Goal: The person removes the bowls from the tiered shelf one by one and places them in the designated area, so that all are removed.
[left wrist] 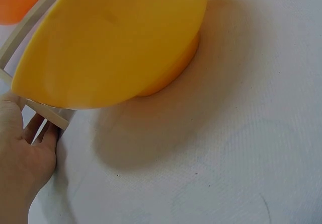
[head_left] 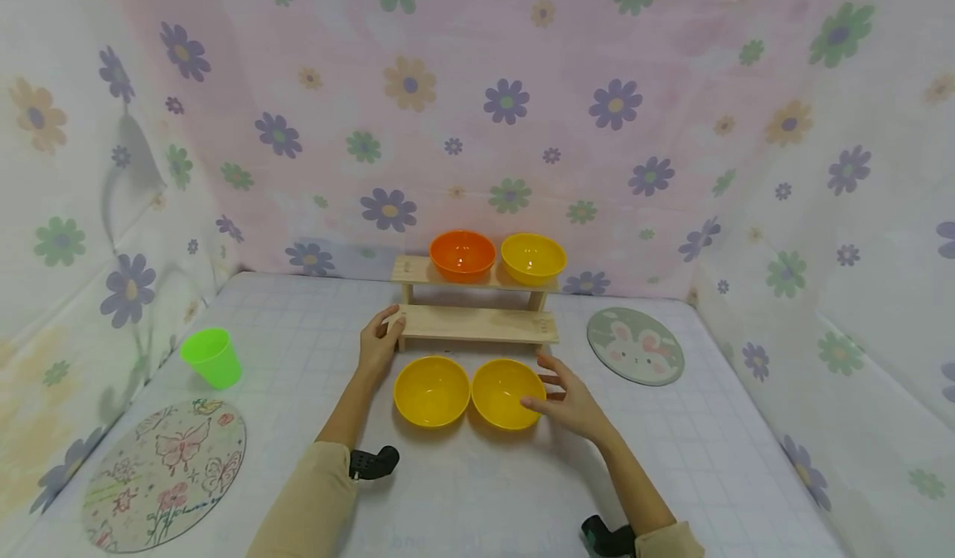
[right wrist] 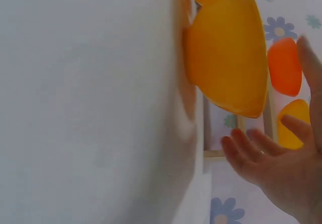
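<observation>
A two-tier wooden rack [head_left: 477,323] stands at the middle back. My left hand [head_left: 378,344] grips the left end of its lower board; in the left wrist view that hand [left wrist: 25,153] has its fingers partly hidden behind the wood. On the upper board sit an orange bowl [head_left: 462,256] and a yellow bowl [head_left: 533,259]. Two more yellow bowls stand side by side before the rack, a left one [head_left: 431,391] and a right one [head_left: 506,394]. My right hand [head_left: 570,400], fingers spread, is beside the right bowl. The right wrist view shows a gap between that hand [right wrist: 276,166] and the bowl [right wrist: 229,53].
A bright green cup [head_left: 212,358] stands at the left, behind a round butterfly-patterned mat [head_left: 167,475]. Right of the rack lies a round mat with a rabbit picture [head_left: 636,346]. Flowered cloth [head_left: 477,127] hangs behind the table and along both sides.
</observation>
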A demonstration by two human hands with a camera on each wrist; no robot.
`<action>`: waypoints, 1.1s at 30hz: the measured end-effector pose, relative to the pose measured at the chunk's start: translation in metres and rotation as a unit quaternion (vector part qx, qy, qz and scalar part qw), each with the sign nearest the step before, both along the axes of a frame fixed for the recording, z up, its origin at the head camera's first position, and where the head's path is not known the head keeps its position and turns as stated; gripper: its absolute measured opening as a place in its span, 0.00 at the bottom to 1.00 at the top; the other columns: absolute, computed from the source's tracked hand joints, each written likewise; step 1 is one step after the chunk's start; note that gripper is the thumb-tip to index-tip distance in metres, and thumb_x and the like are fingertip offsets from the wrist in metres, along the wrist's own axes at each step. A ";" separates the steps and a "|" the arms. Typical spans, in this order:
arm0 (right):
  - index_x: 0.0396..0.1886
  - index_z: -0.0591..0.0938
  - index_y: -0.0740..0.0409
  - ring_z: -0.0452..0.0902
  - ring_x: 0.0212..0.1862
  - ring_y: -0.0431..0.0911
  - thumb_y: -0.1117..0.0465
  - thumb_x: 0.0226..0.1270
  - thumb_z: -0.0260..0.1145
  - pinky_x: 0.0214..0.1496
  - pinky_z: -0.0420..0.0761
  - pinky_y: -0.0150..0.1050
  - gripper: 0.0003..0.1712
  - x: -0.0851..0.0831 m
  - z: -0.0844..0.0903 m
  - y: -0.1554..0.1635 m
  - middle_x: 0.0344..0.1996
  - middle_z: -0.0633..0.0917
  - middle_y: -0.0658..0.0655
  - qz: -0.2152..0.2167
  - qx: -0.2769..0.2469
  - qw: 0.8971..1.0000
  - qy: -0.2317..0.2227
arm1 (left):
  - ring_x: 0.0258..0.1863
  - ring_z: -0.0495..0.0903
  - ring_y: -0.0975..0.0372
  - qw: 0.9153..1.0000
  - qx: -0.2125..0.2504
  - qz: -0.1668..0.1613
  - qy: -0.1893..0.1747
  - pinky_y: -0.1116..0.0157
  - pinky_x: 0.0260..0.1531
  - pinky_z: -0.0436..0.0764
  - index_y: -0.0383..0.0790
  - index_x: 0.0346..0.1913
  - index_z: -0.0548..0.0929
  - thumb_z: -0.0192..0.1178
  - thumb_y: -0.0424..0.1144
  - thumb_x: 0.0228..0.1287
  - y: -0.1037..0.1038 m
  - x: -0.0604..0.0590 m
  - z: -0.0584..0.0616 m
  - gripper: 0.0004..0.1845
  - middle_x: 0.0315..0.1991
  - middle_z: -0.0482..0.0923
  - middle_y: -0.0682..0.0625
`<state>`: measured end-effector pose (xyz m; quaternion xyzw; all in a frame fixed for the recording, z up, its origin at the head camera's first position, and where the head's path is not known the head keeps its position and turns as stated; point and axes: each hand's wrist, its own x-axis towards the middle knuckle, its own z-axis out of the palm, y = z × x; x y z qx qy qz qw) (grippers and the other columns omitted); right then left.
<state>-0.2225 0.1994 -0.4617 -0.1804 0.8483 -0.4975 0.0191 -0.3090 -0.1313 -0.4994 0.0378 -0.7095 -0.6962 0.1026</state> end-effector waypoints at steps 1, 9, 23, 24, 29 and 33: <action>0.70 0.60 0.63 0.71 0.58 0.64 0.58 0.56 0.72 0.53 0.76 0.53 0.45 -0.003 0.003 0.000 0.64 0.66 0.70 -0.016 -0.002 1.000 0.017 | 0.54 0.73 0.50 1.000 0.000 -0.001 -0.001 0.80 0.39 0.72 0.34 0.63 0.71 0.55 0.38 0.68 0.000 0.000 0.000 0.22 0.60 0.71 0.34; 0.71 0.55 0.64 0.65 0.59 0.67 0.65 0.58 0.69 0.57 0.70 0.58 0.46 -0.030 0.049 -0.002 0.65 0.59 0.72 -0.088 -0.039 0.993 0.074 | 0.54 0.73 0.51 1.000 0.003 -0.001 0.001 0.80 0.39 0.72 0.35 0.63 0.71 0.55 0.37 0.68 -0.001 0.000 0.001 0.22 0.61 0.70 0.36; 0.73 0.52 0.63 0.59 0.65 0.67 0.63 0.59 0.68 0.61 0.67 0.57 0.48 -0.084 0.089 -0.001 0.68 0.55 0.73 -0.090 -0.069 0.992 0.047 | 0.47 0.76 0.57 1.000 0.003 0.003 0.003 0.79 0.37 0.73 0.33 0.62 0.72 0.56 0.36 0.67 0.000 0.001 0.001 0.22 0.57 0.73 0.32; 0.73 0.52 0.62 0.59 0.65 0.67 0.62 0.59 0.68 0.61 0.67 0.57 0.48 -0.087 0.090 -0.001 0.69 0.54 0.72 -0.089 -0.072 0.993 0.039 | 0.49 0.76 0.55 1.000 0.002 0.002 0.001 0.79 0.37 0.73 0.34 0.62 0.72 0.55 0.36 0.68 0.000 0.001 0.002 0.22 0.57 0.73 0.33; 0.72 0.52 0.66 0.62 0.62 0.68 0.63 0.58 0.69 0.61 0.67 0.57 0.48 -0.099 0.094 -0.004 0.67 0.57 0.73 -0.079 -0.082 0.993 0.030 | 0.54 0.73 0.50 1.000 0.003 -0.006 -0.007 0.80 0.37 0.72 0.34 0.63 0.71 0.55 0.36 0.68 0.000 0.002 0.004 0.22 0.60 0.70 0.35; 0.71 0.52 0.71 0.64 0.60 0.69 0.65 0.58 0.68 0.60 0.68 0.56 0.47 -0.100 0.102 -0.009 0.68 0.57 0.73 -0.064 -0.065 0.995 0.027 | 0.54 0.73 0.50 1.000 -0.001 -0.006 -0.012 0.80 0.38 0.73 0.34 0.63 0.70 0.55 0.36 0.68 0.000 0.003 0.005 0.22 0.60 0.71 0.34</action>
